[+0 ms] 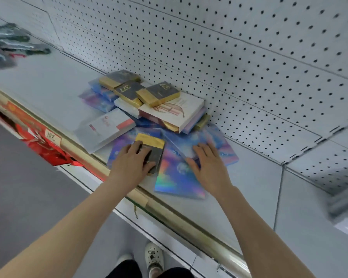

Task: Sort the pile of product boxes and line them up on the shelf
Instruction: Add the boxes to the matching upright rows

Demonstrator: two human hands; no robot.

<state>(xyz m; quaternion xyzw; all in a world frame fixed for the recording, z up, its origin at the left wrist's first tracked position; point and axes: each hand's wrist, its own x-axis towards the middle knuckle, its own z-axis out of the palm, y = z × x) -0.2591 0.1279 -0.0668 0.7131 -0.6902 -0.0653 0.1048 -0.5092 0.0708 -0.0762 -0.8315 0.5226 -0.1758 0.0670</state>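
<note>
The sorting has barely begun: the pile of boxes [149,109] lies jumbled on the shelf [48,87] against the pegboard [229,57], none lined up. At the pile's near edge, the left hand [129,163] grips a gold-and-grey box [152,149], while the right hand [207,163] rests flat and open on a holographic box [173,177]. No containers show.

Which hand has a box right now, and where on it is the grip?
The left hand grips the grey and gold box at its near grey end, still on the pile. The right hand lies flat on a holographic box, not gripping.
</note>
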